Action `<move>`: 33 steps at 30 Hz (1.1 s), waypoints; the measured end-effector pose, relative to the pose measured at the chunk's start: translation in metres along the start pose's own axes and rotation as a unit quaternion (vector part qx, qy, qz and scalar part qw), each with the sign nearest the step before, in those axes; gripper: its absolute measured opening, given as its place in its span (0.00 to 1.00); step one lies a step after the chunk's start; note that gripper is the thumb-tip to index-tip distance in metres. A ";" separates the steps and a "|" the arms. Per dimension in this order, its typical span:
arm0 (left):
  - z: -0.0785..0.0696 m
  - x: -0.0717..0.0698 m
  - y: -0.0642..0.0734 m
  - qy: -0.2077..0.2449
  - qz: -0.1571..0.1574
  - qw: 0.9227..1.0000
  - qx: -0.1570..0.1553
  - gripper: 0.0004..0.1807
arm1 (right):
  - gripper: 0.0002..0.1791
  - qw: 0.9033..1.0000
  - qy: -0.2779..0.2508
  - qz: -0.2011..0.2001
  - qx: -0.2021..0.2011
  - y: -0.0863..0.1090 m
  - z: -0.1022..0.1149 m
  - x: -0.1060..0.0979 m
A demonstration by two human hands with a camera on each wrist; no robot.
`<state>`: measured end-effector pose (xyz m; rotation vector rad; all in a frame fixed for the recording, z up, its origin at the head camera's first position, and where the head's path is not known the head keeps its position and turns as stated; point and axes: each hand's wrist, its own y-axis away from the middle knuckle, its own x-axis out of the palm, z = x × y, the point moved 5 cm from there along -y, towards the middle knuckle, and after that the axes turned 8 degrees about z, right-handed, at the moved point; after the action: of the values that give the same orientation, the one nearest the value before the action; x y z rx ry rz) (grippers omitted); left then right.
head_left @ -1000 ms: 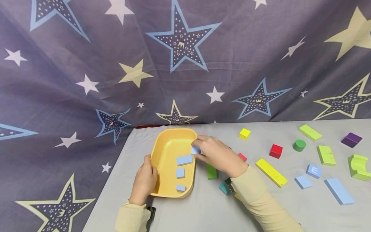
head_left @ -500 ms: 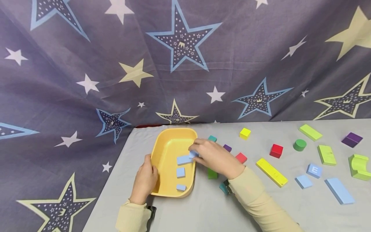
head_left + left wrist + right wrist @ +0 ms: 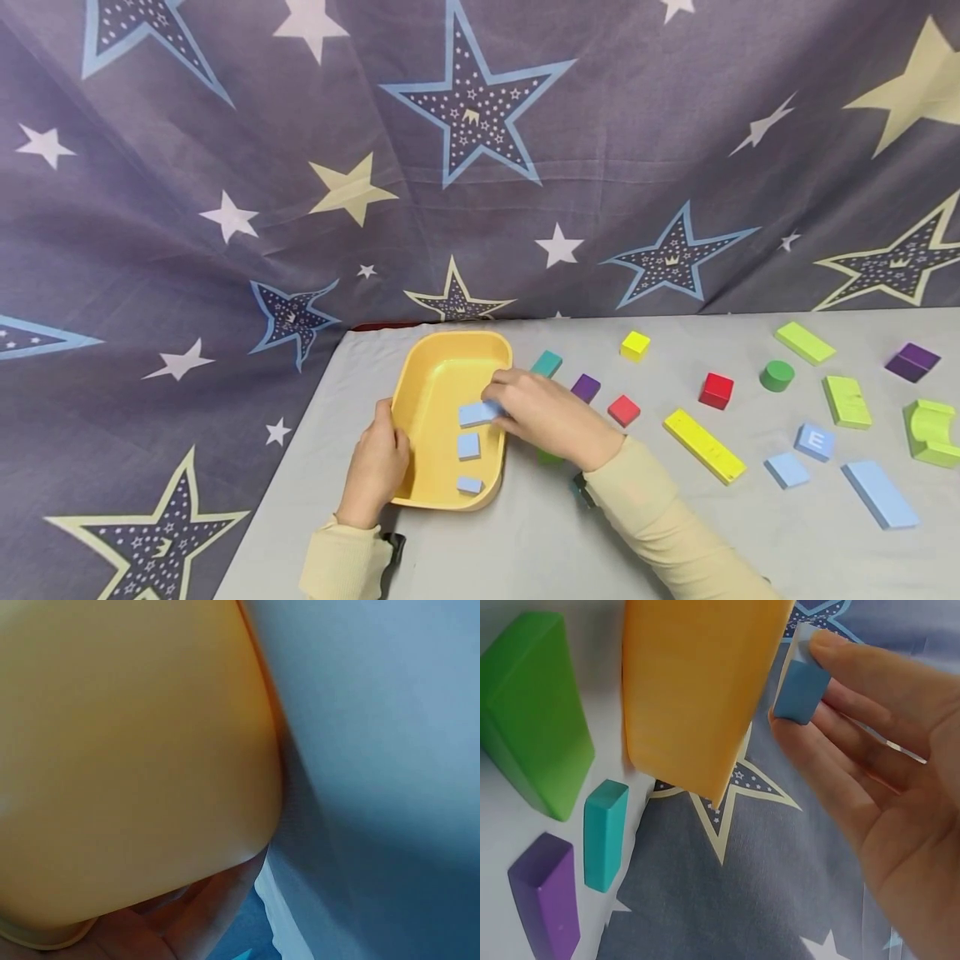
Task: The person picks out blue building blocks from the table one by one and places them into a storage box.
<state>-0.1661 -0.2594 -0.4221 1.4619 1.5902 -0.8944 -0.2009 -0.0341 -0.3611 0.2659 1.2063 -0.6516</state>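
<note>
My left hand (image 3: 375, 467) grips the left wall of a yellow plastic bin (image 3: 420, 392); in the left wrist view the bin's outside (image 3: 150, 750) covers most of that hand. Over the bin's right rim, my right hand (image 3: 551, 417) pinches a small blue block (image 3: 802, 690) between thumb and fingers. In the head view the right fingers mostly hide this block. On the bin floor lie a longer blue block (image 3: 474, 415), a square blue block (image 3: 468, 447) and a small blue block (image 3: 470, 485).
Right of the bin lie teal (image 3: 547, 363), purple (image 3: 585, 387) and red (image 3: 623, 410) blocks; a green block (image 3: 536, 712) is partly under the right hand. Farther right are a long yellow block (image 3: 705, 446), a blue E block (image 3: 814, 442) and several others. A star-patterned curtain (image 3: 480, 217) hangs behind.
My right hand has moved slightly left and toward me over the bin, carrying the small blue block. Teal, purple and red blocks have come into fuller view. The left hand stays put.
</note>
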 end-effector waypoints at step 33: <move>0.000 0.000 0.001 0.000 -0.003 1.000 0.004 0.22 | 0.05 0.997 0.066 0.017 -0.041 -0.009 0.022 0.031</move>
<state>-0.1652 -0.2593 -0.4217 1.4630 1.5938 -0.9044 -0.1829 -0.0627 -0.3804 0.2640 1.3490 -0.5602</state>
